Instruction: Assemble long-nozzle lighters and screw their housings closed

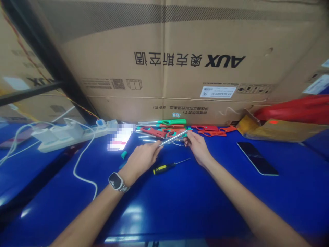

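Note:
My left hand (142, 159), wearing a watch (116, 181), is closed round the lower end of a thin silver metal tube (174, 138). At the tube's upper end, my right hand (198, 146) pinches with thumb and fingers; a bit of green shows beside its fingertips. Behind both hands lie several long-nosed gas lighters, among them a green one (177, 122) and a red one (149, 132). Red-orange handle shells (216, 131) sit to their right. A yellow-and-black screwdriver (164, 168) rests on the blue table between my forearms. Thin wires near the right fingers are too small to make out.
A large cardboard box (180, 34) stands upright behind the lighters. To the left are a white power strip (74, 137) with cables, a lit screen (122, 139) and a small green cap (123, 155). A dark phone (257, 158) and an open carton (280, 131) are at the right.

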Tool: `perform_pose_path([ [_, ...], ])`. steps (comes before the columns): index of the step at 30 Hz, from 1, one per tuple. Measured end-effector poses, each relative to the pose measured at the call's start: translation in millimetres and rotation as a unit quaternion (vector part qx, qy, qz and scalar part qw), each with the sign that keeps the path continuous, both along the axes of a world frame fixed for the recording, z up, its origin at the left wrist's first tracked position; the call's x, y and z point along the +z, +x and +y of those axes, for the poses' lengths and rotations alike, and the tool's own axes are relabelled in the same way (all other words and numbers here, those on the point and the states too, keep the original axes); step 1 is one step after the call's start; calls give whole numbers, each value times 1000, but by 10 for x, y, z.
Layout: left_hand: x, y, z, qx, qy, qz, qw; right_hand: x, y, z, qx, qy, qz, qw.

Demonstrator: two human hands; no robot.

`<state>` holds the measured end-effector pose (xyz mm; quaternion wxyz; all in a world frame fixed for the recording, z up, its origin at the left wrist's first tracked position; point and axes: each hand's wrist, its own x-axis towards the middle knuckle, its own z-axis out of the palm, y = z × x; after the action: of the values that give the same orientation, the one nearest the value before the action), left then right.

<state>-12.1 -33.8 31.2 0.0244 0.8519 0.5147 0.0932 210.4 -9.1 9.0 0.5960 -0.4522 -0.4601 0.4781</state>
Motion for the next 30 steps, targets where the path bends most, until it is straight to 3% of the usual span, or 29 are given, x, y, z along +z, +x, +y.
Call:
perform_pose_path([
  [5, -29, -52, 14, -1, -13, 29, 999, 11, 40, 33, -37, -5, 79, 996],
  [16, -39, -66, 13, -10, -13, 32, 999, 34, 8, -33, -24, 76, -74, 994],
  [23, -31, -93, 18, -17, -3, 26, 1000, 15, 15, -29, -2, 41, -34, 999],
  [30, -10, -85, 14, -29, -1, 7, 1000, 52, -27, -68, 38, 86, -27, 995],
])
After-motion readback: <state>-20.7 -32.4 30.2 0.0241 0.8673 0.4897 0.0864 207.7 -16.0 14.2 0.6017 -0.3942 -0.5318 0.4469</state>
